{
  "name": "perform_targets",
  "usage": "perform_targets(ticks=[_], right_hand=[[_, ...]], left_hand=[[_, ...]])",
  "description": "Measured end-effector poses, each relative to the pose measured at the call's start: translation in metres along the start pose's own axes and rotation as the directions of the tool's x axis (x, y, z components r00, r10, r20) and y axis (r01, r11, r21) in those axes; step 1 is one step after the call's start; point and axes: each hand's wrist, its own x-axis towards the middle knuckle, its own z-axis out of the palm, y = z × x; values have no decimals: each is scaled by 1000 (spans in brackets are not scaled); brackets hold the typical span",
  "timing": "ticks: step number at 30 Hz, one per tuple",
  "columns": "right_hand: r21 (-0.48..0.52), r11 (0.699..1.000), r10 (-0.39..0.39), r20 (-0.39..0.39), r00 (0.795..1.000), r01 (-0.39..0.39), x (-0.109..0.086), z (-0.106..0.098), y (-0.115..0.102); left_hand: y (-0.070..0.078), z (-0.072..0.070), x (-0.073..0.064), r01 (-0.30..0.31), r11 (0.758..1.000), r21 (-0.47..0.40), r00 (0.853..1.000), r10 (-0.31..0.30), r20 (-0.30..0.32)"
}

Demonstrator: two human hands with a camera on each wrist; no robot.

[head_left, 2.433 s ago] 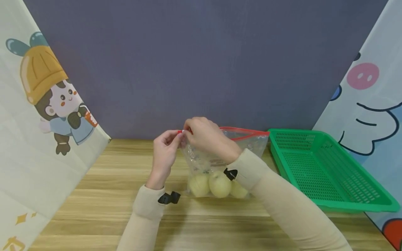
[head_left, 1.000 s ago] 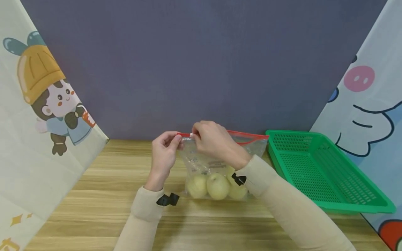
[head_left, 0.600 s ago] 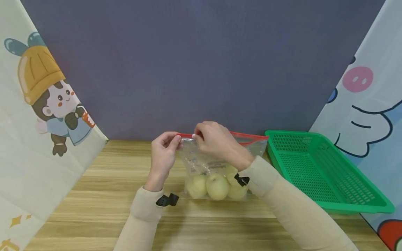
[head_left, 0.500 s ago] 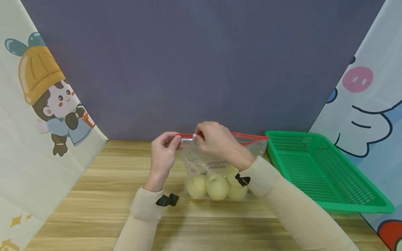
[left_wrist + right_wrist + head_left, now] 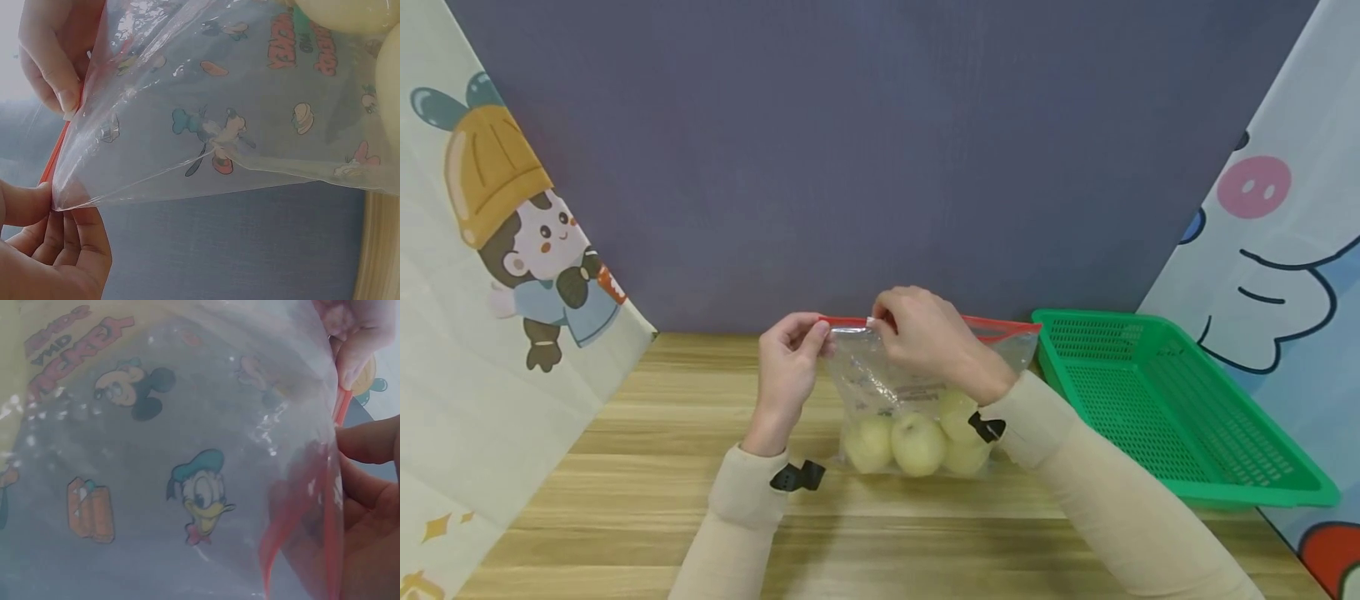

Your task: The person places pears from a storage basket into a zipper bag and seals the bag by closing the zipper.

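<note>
A clear zip bag [image 5: 868, 375] with cartoon prints and a red zip strip [image 5: 846, 322] stands upright on the table. Several pale yellow round fruits, like pears [image 5: 919, 445], lie in its bottom. My left hand [image 5: 788, 367] pinches the bag's upper left corner between thumb and fingers. On the strip, a little to the right, my right hand [image 5: 928, 337] pinches at the small white slider [image 5: 871, 322]. Right of that hand the strip's two red edges stand apart. In the right wrist view, thumb and fingers [image 5: 369, 440] press from both sides at the red strip.
A green perforated basket [image 5: 1180, 400] stands at the right, close beside the bag's right edge. The wood-grain table [image 5: 700, 433] ends at a dark back panel [image 5: 880, 167]. Printed cartoon curtains [image 5: 550, 250] flank both sides.
My right hand has moved rightward along the red strip with the white slider, and a longer closed stretch shows between the hands. My left hand keeps its pinch on the corner.
</note>
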Motion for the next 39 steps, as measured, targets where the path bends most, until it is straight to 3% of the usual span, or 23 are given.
perform_targets(ticks=[14,39], right_hand=[[10,999,-35,-21,999,35,-3,-2,11],[16,1000,21,-25,999,-21,-13,-5,24]], left_hand=[[0,-1,1,-13,1000,1,1000,13,7],[-4,3,2,2,1000,-19,1000,-2,4]])
